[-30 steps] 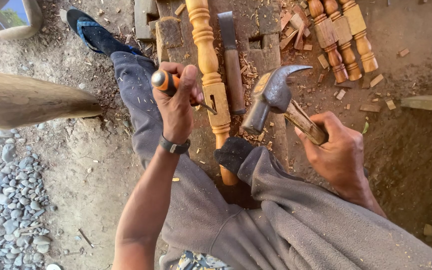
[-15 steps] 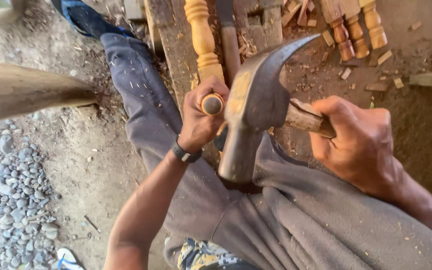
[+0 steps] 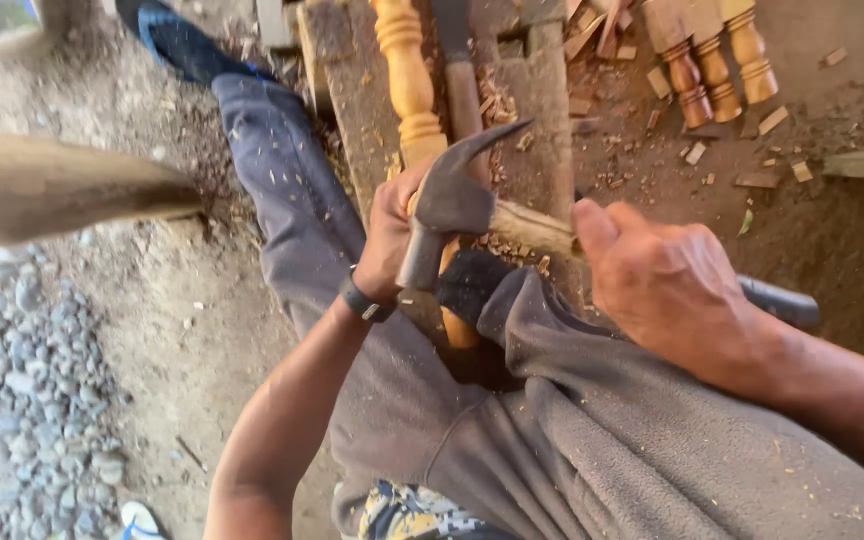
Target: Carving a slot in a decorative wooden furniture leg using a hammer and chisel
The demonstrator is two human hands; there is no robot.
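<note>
Hammer (image 3: pixel 452 205): a claw hammer, seen at the centre of the frame; its dark metal head is pointed down at the left hand, the claw is turned toward the upper right, and the wooden handle runs off to the right.
Right hand (image 3: pixel 667 285): closed tightly round the hammer handle at centre right, thumb laid along the top.
Left hand (image 3: pixel 392 235): closed round something just under the hammer head; what is held is hidden by the hammer and cannot be told. A dark band is worn on the wrist.
Turned spindle (image 3: pixel 410 85): pale yellow wood, laid lengthwise on a plank from the top centre down to the hands.
Plank (image 3: pixel 352 100): rough and grey, strewn with chips.
Trousers (image 3: pixel 592 440): grey, dusted with shavings, filling the lower right.
More spindles (image 3: pixel 717 60): brown, lying on the dirt at the upper right.
Gravel (image 3: pixel 22 400): spread over the lower left.
</note>
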